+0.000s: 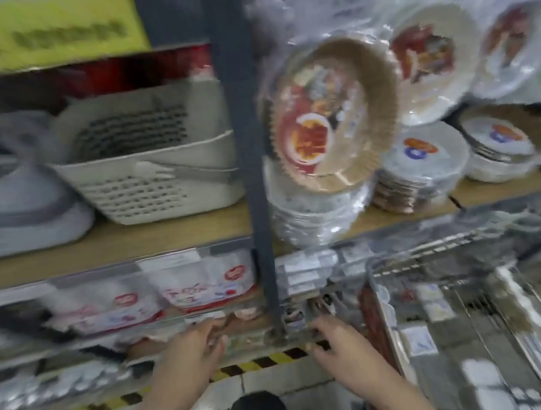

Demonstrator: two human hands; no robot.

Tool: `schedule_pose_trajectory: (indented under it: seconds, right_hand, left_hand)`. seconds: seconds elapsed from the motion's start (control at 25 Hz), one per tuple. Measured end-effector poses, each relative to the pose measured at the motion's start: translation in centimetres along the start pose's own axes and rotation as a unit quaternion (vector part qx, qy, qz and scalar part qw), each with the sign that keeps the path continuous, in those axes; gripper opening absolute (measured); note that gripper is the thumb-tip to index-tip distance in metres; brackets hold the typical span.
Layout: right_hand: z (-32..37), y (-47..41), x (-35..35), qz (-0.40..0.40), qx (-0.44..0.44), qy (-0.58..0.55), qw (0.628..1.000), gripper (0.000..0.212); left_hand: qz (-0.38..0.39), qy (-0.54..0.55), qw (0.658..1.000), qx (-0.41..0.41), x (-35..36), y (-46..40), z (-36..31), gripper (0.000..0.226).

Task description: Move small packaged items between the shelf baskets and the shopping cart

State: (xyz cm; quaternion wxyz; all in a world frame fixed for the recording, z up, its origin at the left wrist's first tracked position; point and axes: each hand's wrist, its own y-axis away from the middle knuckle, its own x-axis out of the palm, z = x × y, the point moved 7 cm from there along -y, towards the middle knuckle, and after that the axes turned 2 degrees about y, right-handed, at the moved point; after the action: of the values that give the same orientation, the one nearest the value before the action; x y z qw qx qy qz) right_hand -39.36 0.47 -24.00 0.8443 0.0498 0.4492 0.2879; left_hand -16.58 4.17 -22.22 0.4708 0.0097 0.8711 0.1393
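Motion blur leaves every label unreadable, including the yellow sign point(36, 29) far above. The left hand point(191, 350) and right hand point(340, 342) reach toward the lowest shelf point(245, 340); whether their fingers point(209, 326) hold anything cannot be told. Small packets point(293, 314) lie just beyond the fingers. A dark upright post point(251, 173) stands between the hands. The wire shopping cart point(461, 300) sits immediately right of the right fingers.

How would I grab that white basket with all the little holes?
Take the white basket by its thick top rim, coming straight from the front. It stands upright on the wooden shelf with its open top up, so fingers can probably hook over the front edge. A grey post crowds its right side.
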Motion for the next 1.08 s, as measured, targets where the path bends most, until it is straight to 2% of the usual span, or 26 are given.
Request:
schedule_pose_trajectory:
  seconds: [0.16,0.4,0.56,0.68,0.84,0.96,1.04,1.08]
  right_hand:
    - [8.6,-2.0,0.3,0.037,-0.085,0.018,0.996,0.034]
    - [20.1,-5.4,-0.8,-0.034,-0.137,0.016,0.99,0.034]
    - [25.4,-6.9,-3.9,-0.156,-0.176,-0.005,0.972,0.034]
    - [27.1,-7.0,-7.0,-0.304,-0.224,0.021,0.926,0.038]
    - [26.9,-8.0,-10.9,-0.406,-0.199,0.055,0.89,0.036]
    - [26.7,-9.5,-13.4,-0.421,-0.17,0.093,0.886,0.029]
    - [27.0,-11.9,-15.1,-0.367,-0.137,0.116,0.913,0.024]
    - [27.2,-13.8,-15.8,-0.315,-0.109,0.132,0.933,0.023]
  left_hand:
    - [-0.054,0.064,0.99,-0.11,-5.6,4.0,7.1,0.028]
    - [-0.092,0.072,0.989,-0.095,-15.2,5.4,10.9,0.023]
    - [-0.163,0.039,0.986,-0.006,-22.3,3.4,9.8,0.029]
    - [-0.207,0.055,0.971,0.11,-26.0,1.2,7.0,0.035]
    - [-0.254,-0.004,0.945,0.208,-28.3,-2.4,2.3,0.035]
    - [-0.277,-0.078,0.928,0.237,-28.9,-4.9,0.0,0.041]
    - [-0.263,-0.086,0.933,0.229,-29.5,-7.1,-0.5,0.036]
    - [-0.244,-0.079,0.941,0.22,-29.8,-8.5,-0.8,0.035]
